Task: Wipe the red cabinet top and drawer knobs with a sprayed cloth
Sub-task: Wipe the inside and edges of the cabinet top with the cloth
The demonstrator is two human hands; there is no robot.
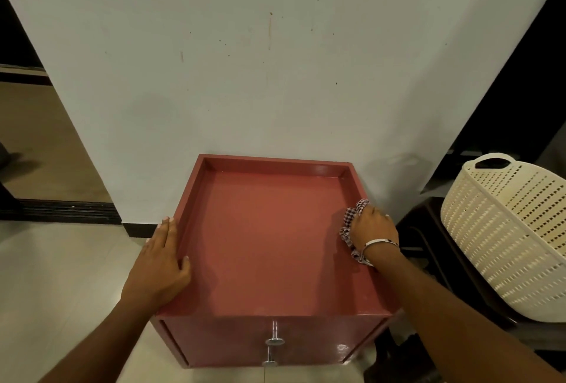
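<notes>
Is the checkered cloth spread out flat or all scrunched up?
Scrunched up. The cloth is bunched under the right hand at the cabinet top's right edge, with crumpled folds poking out.

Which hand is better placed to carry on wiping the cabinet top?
The right hand. It holds the bunched cloth against the cabinet top by its right rim. The left hand lies flat and empty on the left rim, apparently steadying the cabinet.

No legible text anywhere.
</notes>
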